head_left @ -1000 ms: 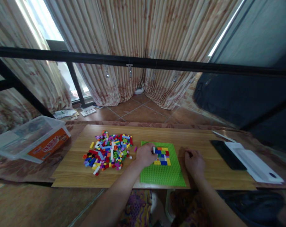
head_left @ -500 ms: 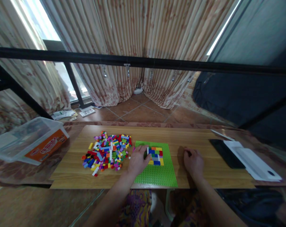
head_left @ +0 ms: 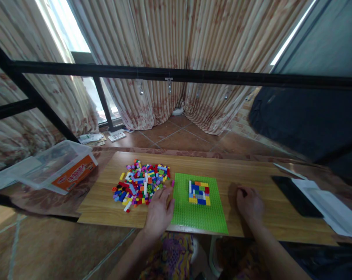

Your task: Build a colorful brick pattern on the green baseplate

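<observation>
A green baseplate (head_left: 199, 217) lies on the wooden table, bearing a flat block of joined toy bricks (head_left: 199, 193) in blue, yellow, red and white. Along the left side of that block runs a white brick (head_left: 190, 187). My left hand (head_left: 159, 209) is between the plate and a heap of loose bricks (head_left: 141, 184), its fingers stretched toward the heap's right edge; I see nothing held in it. To the right of the plate, my right hand (head_left: 250, 203) rests on the table with its fingers curled in, no brick visible there. A small magenta brick (head_left: 172, 182) sits by the plate's left edge.
A clear plastic box (head_left: 62, 167) with an orange label stands left of the table. On the right lie a black flat object (head_left: 295, 196) and a white tray-like piece (head_left: 324, 204). A black metal rail (head_left: 176, 74) crosses in front of the curtains.
My left hand has left the brick block and moved left and back toward the loose heap. My right hand stays curled on the table. The view has shifted slightly left.
</observation>
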### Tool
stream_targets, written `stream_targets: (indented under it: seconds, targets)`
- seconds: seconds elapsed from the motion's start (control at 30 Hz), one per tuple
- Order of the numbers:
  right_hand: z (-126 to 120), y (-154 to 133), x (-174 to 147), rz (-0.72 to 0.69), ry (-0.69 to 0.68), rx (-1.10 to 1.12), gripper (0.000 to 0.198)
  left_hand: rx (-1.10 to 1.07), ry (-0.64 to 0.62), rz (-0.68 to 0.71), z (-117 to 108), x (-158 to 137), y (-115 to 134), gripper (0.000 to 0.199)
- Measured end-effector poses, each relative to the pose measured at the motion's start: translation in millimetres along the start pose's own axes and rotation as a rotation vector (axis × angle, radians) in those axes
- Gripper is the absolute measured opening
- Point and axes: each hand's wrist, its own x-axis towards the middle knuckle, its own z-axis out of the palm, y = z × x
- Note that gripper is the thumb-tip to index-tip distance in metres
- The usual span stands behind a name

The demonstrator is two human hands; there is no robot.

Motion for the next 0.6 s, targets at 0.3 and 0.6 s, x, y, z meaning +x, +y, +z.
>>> stream_targets:
  seconds: [0.3, 0.6]
  targets:
    - [-1.6, -1.8, -0.3, -0.003, 0.004, -0.016, 0.04, 0.387, 0.1, -0.049, -29.3, 29.6, -30.5, 0.026]
    - [-1.1, -1.7, 0.6, -0.007, -0.001, -0.007, 0.04, 0.541, -0.009, -0.083, -24.7, 48.6, -24.6, 0.025]
